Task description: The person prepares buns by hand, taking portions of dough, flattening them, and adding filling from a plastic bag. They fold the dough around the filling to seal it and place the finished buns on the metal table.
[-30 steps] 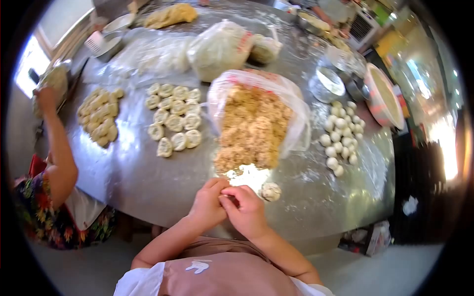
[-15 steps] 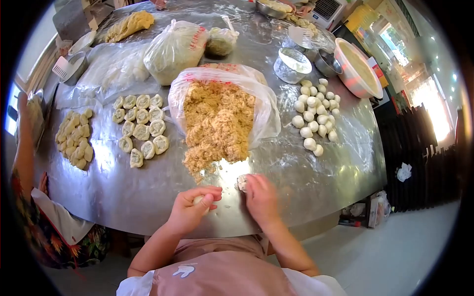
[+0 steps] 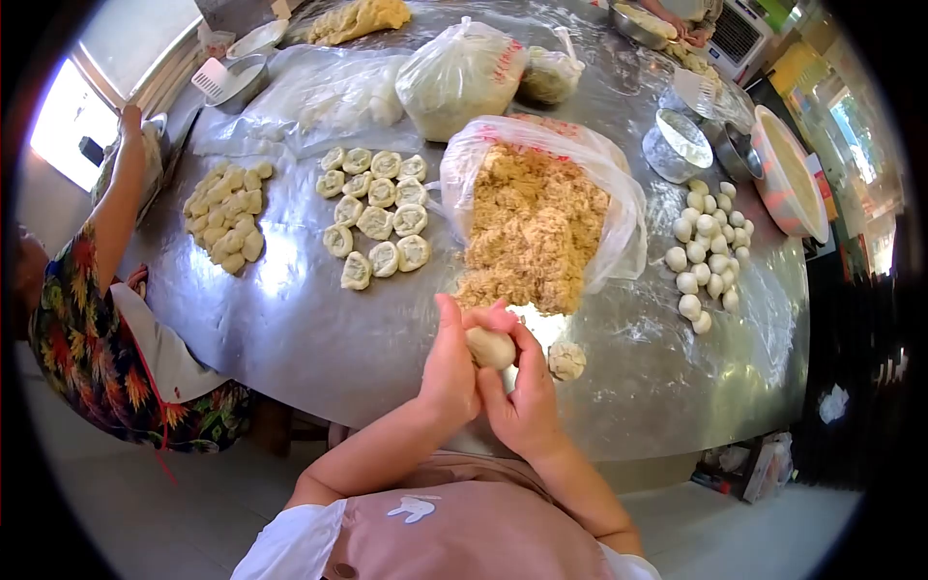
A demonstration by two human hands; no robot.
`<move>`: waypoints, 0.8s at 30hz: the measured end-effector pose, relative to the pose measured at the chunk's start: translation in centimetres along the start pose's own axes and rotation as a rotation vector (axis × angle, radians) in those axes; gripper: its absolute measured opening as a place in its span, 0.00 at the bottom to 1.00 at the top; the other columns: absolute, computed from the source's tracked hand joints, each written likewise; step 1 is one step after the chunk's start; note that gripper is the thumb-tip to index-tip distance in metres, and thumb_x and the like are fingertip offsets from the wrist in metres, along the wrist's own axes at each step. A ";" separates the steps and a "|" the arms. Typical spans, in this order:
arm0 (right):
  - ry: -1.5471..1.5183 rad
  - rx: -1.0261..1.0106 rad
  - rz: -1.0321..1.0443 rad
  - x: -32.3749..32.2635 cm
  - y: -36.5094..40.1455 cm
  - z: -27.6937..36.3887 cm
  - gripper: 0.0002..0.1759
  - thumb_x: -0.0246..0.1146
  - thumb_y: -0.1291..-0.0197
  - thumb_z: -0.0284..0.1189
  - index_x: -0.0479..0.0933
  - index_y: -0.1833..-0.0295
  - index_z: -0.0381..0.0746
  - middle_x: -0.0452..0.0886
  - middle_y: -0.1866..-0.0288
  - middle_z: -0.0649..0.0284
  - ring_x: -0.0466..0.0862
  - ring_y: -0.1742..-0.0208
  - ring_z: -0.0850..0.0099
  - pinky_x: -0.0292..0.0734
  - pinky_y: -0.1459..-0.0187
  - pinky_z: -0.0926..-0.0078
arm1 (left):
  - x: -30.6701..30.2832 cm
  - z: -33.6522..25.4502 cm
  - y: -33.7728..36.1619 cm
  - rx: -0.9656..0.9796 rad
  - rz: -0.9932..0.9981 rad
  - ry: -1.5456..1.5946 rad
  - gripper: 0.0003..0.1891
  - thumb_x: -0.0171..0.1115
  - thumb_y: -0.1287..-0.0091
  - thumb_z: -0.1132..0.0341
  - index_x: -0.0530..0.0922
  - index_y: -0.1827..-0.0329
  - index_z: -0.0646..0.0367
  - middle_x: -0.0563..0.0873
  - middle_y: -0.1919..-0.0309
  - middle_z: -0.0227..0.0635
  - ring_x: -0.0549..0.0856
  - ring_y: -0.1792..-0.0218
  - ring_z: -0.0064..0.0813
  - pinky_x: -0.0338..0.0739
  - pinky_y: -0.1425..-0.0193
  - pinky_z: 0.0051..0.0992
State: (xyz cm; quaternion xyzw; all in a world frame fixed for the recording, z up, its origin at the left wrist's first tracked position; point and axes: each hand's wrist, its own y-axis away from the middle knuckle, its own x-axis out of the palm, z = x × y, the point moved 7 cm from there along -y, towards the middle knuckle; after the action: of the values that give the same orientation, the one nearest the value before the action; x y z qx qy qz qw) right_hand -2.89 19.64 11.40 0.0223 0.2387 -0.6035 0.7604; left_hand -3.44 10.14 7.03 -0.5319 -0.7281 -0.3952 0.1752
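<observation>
A smooth, pale dough ball (image 3: pixel 491 349) sits between my two hands, just above the near side of the metal table. My left hand (image 3: pixel 449 375) cups it from the left, thumb pointing up. From the right, my right hand (image 3: pixel 527 394) curls its fingers round the same ball. Close by on the tabletop lies a rougher, speckled lump (image 3: pixel 566 362), touched by neither hand. Beyond my fingers, a crumbly golden-brown mass (image 3: pixel 532 227) spills from an open plastic bag (image 3: pixel 619 217).
Flattened round dough pieces (image 3: pixel 376 223) and smaller cut dough lumps (image 3: pixel 224 215) lie to the left. White dough balls (image 3: pixel 713 242) cluster right, near a floury metal bowl (image 3: pixel 677 145) and a large basin (image 3: pixel 791 174). A person in a floral sleeve (image 3: pixel 72 290) stands at left.
My right hand has left the speckled lump and joined my left hand round the dough ball. The view has turned left, shifting the table rightward in the picture.
</observation>
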 end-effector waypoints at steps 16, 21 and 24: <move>-0.491 0.539 0.079 -3.6 2.8 -5.8 0.18 0.53 0.28 0.38 0.70 0.40 0.37 0.79 0.56 0.64 0.78 0.62 0.80 0.74 0.60 0.81 | 2.4 2.8 0.9 0.152 0.518 -0.395 0.34 0.40 0.29 0.35 0.67 0.37 0.57 0.70 0.35 0.40 0.72 0.38 0.34 0.66 0.36 0.37; -0.387 0.607 -0.776 -20.2 4.8 -14.5 0.20 0.50 0.27 0.44 0.71 0.50 0.37 0.76 0.65 0.65 0.76 0.71 0.78 0.75 0.70 0.80 | -3.1 1.0 -0.8 0.049 0.177 -0.330 0.32 0.45 0.27 0.40 0.63 0.31 0.55 0.70 0.36 0.35 0.71 0.38 0.30 0.66 0.38 0.31; -0.357 0.626 -1.032 -28.7 7.1 -19.8 0.25 0.49 0.28 0.50 0.71 0.48 0.37 0.73 0.63 0.65 0.75 0.68 0.77 0.73 0.69 0.82 | -8.8 -0.9 -1.8 0.028 -0.120 -0.349 0.24 0.48 0.25 0.51 0.65 0.32 0.56 0.70 0.36 0.35 0.72 0.38 0.31 0.66 0.39 0.29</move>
State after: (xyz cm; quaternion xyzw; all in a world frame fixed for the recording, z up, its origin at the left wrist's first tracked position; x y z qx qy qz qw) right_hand -7.51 53.99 3.31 0.0248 -0.0998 -0.9285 0.3569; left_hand -1.96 3.65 0.95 -0.5454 -0.7834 -0.2964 0.0294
